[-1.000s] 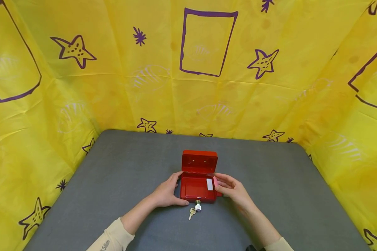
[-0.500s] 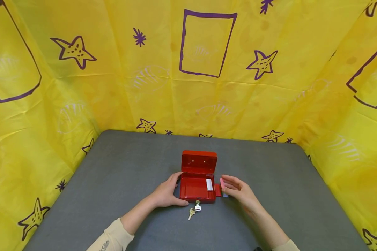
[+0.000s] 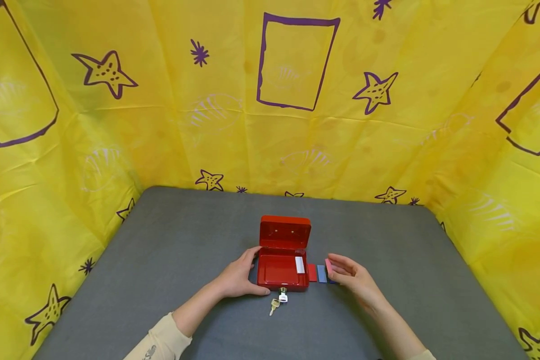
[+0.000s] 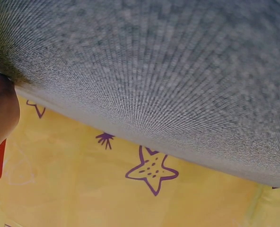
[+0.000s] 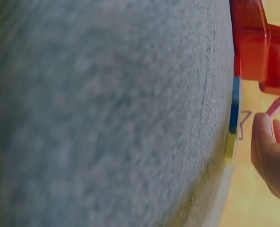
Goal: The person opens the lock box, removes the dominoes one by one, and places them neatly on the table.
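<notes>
A red metal cash box (image 3: 279,270) stands on the table with its lid (image 3: 285,235) raised. My left hand (image 3: 239,275) holds the box's left side, thumb at the front corner and fingers toward the back. Inside, at the right, lies a white domino-like block (image 3: 300,265). My right hand (image 3: 356,282) pinches a pink block (image 3: 328,266) of similar shape, right of the box. Beside the box lies a row of blocks: red (image 3: 312,273), light blue (image 3: 321,274), and, partly hidden by the hand, dark blue (image 5: 233,118) and yellow (image 5: 230,149) in the right wrist view.
One key (image 3: 283,297) sits in the box's front lock, and a second key (image 3: 274,306) hangs with it over the grey table (image 3: 198,225). Yellow cloth walls (image 3: 234,140) with purple drawings enclose the table's back and sides.
My right hand has moved right with the pink block, from the box's right edge to over the row of blocks, uncovering the red and light blue ones. My left hand has stayed put.
</notes>
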